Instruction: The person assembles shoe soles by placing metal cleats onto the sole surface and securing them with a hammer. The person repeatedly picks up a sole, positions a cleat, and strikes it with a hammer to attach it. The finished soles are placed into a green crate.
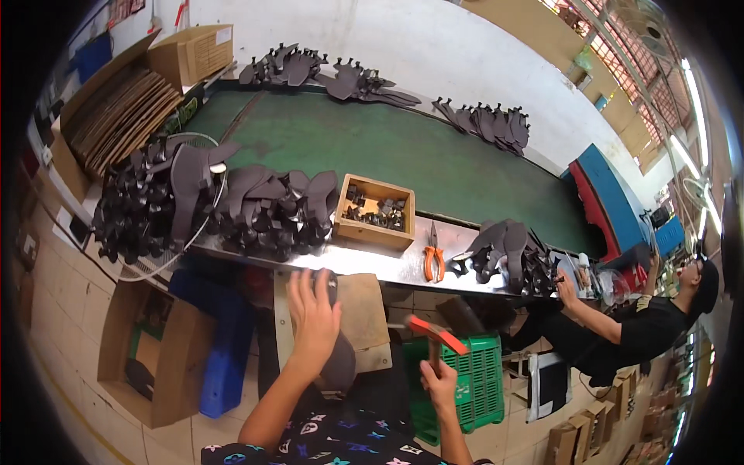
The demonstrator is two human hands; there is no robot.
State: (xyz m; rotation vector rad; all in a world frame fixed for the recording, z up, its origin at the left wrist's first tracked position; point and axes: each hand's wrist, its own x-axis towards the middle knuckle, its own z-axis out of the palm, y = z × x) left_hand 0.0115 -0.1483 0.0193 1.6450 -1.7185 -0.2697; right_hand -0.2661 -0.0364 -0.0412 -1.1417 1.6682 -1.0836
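Note:
My left hand (316, 322) holds a dark grey shoe sole (339, 363) down on a pale board (379, 359) in front of me. Its fingers reach forward along the sole and hide much of it. A worn brown pad (364, 306) lies on the board beside that hand. My right hand (440, 385) is closed around the handle of a hammer (439, 334) with an orange-red head. The hammer is raised to the right of the board, apart from the sole.
A green conveyor belt (310, 139) runs beyond a metal ledge holding sole piles (263, 213), a wooden box (376, 239) of small parts and orange-handled pincers (434, 262). A green crate (479, 384), blue bin (225, 364) and cardboard box (182, 380) flank me. A co-worker (651, 329) sits right.

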